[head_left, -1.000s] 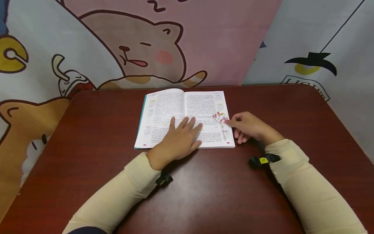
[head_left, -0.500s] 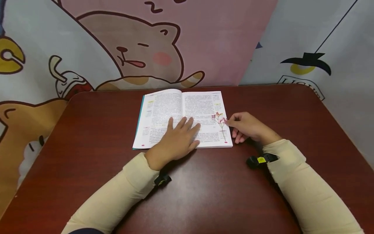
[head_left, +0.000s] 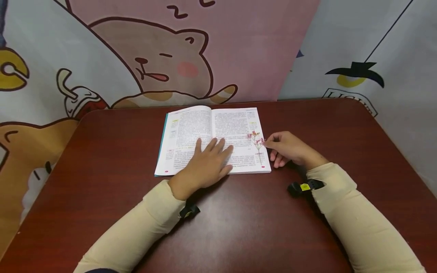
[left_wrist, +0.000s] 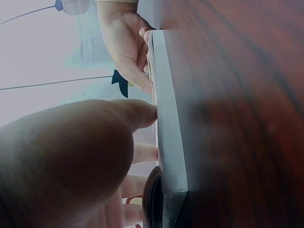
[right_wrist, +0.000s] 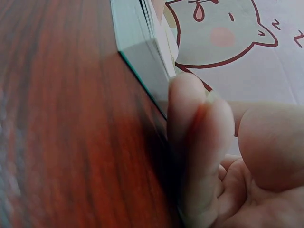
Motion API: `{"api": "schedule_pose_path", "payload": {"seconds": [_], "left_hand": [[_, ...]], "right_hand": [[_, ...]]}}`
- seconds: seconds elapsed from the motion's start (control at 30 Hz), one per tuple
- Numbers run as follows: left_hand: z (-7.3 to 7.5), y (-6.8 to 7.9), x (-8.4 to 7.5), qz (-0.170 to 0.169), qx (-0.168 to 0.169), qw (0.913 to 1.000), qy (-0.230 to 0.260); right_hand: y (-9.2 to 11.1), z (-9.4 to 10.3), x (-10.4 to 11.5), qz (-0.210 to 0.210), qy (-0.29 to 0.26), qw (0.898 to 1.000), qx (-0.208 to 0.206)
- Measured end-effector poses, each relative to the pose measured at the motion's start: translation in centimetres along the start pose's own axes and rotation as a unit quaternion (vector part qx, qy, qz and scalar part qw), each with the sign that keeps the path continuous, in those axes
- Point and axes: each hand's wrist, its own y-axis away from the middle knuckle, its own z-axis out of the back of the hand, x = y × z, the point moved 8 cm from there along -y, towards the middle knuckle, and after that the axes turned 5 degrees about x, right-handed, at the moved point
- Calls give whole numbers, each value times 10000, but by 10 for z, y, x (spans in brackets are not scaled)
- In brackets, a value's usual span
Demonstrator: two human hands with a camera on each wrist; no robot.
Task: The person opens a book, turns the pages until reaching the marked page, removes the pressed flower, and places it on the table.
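Observation:
An open book [head_left: 222, 125] with printed pages lies on a dark red table [head_left: 239, 223]. My left hand [head_left: 209, 159] rests flat on it, fingers spread over the lower middle across both pages. A small dried sprig with pink flowers [head_left: 257, 142] lies on the right page. My right hand [head_left: 283, 148] sits at the book's right edge, fingers loosely curled, fingertips beside the sprig and touching the page edge. In the left wrist view the book's edge [left_wrist: 168, 118] shows with the right hand [left_wrist: 126, 42] against it. In the right wrist view the fingers [right_wrist: 199, 142] lie by the book's corner [right_wrist: 142, 57].
A cartoon-printed cloth backdrop [head_left: 153, 57] hangs behind the table's far edge. Black wrist straps [head_left: 305, 187] [head_left: 189, 209] rest on the table near each sleeve. Bare tabletop extends to the left, right and front of the book.
Both hands stay where they were; only the head view shifts slightly.

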Motion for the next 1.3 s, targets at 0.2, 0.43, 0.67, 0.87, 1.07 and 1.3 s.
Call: {"api": "schedule_pose_path", "payload": {"seconds": [0.2, 0.43, 0.67, 0.87, 1.07, 1.3], "left_hand": [[-1, -1, 0, 3, -76, 9999, -91], [-2, -1, 0, -15, -20, 10000, 12], [1, -2, 1, 13, -66, 10000, 34], [0, -2, 1, -7, -7, 10000, 33], [-1, -2, 0, 8, 1, 10000, 37], [-3, -2, 1, -39, -54, 10000, -18]], "right_hand": [[1, 0, 1, 85, -52, 9999, -46], [3, 0, 2, 98, -285, 9995, 20], [5, 5, 6, 316, -517, 9981, -121], [6, 10, 6, 350, -474, 9981, -184], [10, 15, 7, 395, -393, 9979, -339], [11, 24, 0, 319, -291, 9971, -620]]}}
